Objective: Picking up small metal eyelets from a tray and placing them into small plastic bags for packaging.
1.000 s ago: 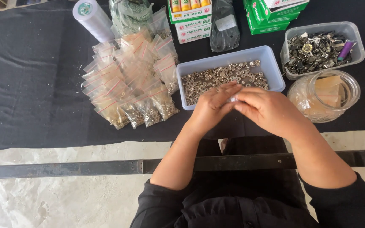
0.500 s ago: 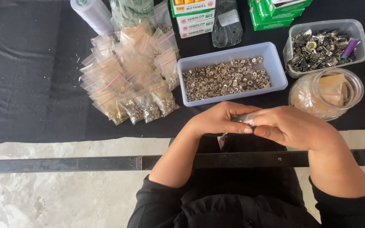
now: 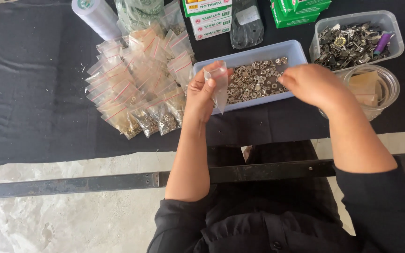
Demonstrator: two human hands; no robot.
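Observation:
My left hand (image 3: 201, 93) holds a small clear zip bag (image 3: 219, 85) upright, its mouth pinched open near the front edge of a pale blue tray (image 3: 296, 49). The tray is filled with small silver metal snap pieces (image 3: 254, 79). My right hand (image 3: 308, 84) hovers over the tray's right end with fingers curled and pinched; whether it holds any pieces is hidden. Both arms wear black sleeves pushed up.
A pile of filled clear zip bags (image 3: 139, 84) lies left of the tray on black cloth (image 3: 33, 93). A clear tub of dark metal parts (image 3: 352, 42), a round clear jar (image 3: 376, 89), green and white boxes (image 3: 207, 16), and a white roll (image 3: 95, 16) stand behind. A metal bar (image 3: 94, 180) crosses below.
My hands were together near my lap. Now they have separated and risen: the left lifted the small bag up, the right reached to the tray's right end.

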